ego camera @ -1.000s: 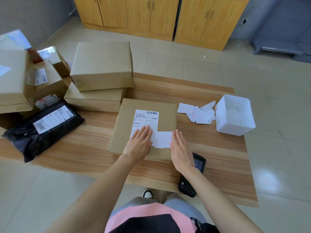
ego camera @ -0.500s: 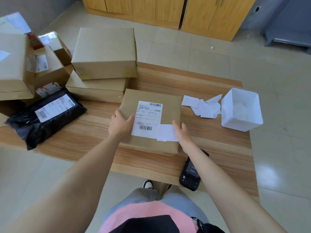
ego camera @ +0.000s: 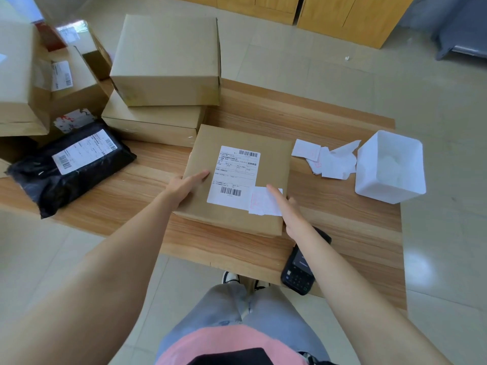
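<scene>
- The flat brown parcel lies on the wooden table, held between the two hands.
- The left hand holds its left edge and the right hand its right edge. Each has one digit laid flat on the top face, so the span of the grip is the parcel's full width.
- The right hand's top digit rests on a small stamped slip that overlaps a corner of the shipping label.
- Handling, as a judgement: the parcel is stiff cardboard, thin and probably light. Its smooth paper faces may slide under dry skin.
- The side edges are the sound place to hold. Pressing on the slip risks creasing or shifting it if it is not stuck down.
- The digits under or behind each edge are hidden, so whether the parcel is lifted or resting on the table cannot be told.
- The print on the label is too small to read.
- A black handheld scanner lies just behind the right wrist, partly covered by the forearm.
- Stacked boxes sit just beyond the grip.
- A black mailer bag lies outboard of the left hand.
</scene>
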A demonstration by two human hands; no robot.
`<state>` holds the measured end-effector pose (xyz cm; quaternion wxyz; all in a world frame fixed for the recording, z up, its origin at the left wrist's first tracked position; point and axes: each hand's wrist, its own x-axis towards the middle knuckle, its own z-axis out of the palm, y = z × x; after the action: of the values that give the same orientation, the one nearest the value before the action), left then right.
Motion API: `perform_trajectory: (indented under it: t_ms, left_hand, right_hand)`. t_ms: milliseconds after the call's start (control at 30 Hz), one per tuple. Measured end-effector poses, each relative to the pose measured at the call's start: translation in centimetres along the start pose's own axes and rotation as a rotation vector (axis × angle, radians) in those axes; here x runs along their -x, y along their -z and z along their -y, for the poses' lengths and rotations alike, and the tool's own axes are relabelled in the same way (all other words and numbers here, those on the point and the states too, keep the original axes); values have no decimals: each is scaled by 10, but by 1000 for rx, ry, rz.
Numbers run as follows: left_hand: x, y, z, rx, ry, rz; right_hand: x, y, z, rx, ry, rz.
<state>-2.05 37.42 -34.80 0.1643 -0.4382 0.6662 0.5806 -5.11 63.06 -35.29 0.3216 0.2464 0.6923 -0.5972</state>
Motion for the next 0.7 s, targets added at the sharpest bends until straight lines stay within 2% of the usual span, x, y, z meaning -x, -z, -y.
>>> perform_trajectory:
  t_ms: [267,700]
  left_hand:
    - [19,-7,0,64,-27,-37]
    - [90,-15,-8,249,-134,-176]
  right_hand:
    - [6,3,6,-26,113,-21]
    - [40,33,45,49,344,133]
